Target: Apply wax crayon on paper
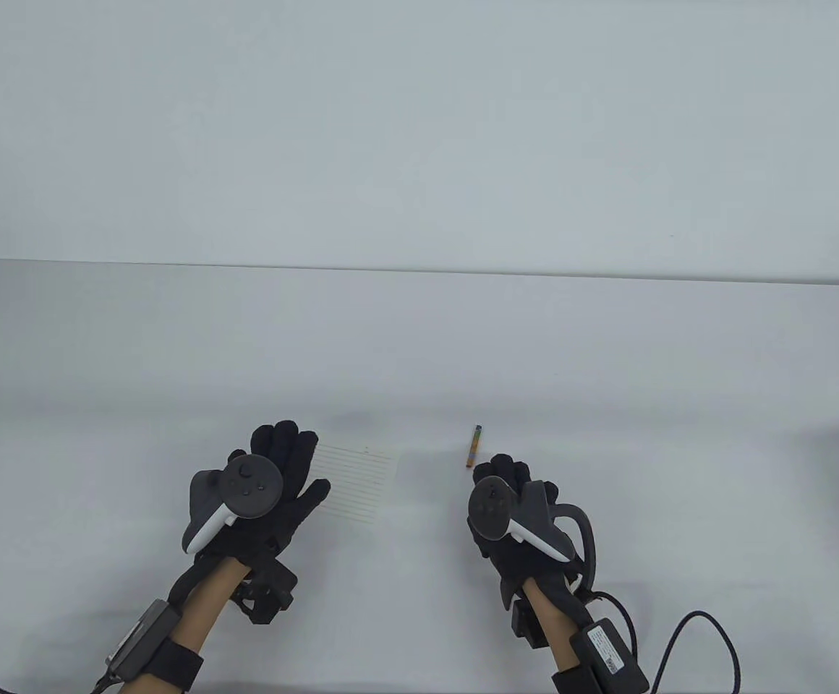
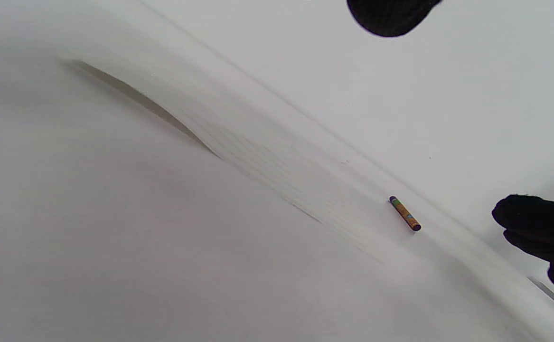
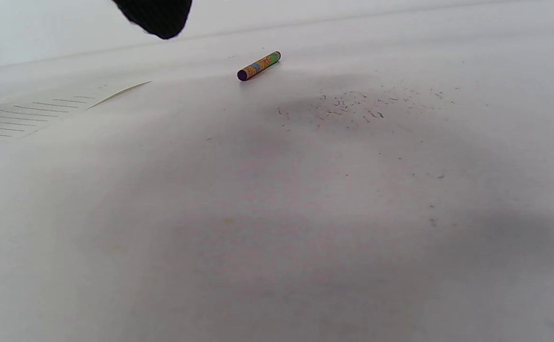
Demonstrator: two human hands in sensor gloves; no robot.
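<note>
While both hands are hovering low:
Left hand (image 1: 264, 499): fingers spread, resting over lined paper (image 1: 358, 483).
Right hand (image 1: 513, 517): fingers loose, grasping nothing; crayon (image 1: 476, 446) lying at its 11 o'clock.

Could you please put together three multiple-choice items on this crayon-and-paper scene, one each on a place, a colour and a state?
1. Where does the crayon lie?
A. On the lined paper
B. On the bare table, right of the paper
C. In the left hand

2. What colour is the crayon's wrapper mostly?
A. Orange-yellow with green
B. Plain white
C. Solid red

3. What is the right hand doing?
A. Rubbing the crayon on the paper
B. Lifting the paper
C. Holding nothing, close behind the crayon

Answers: B, the table view shows the crayon on the table, apart from the paper. A, the right wrist view shows an orange-yellow wrapper with a green part and dark ends. C, the crayon lies free just beyond the right hand, while the left hand rests over the paper's left edge.
</note>
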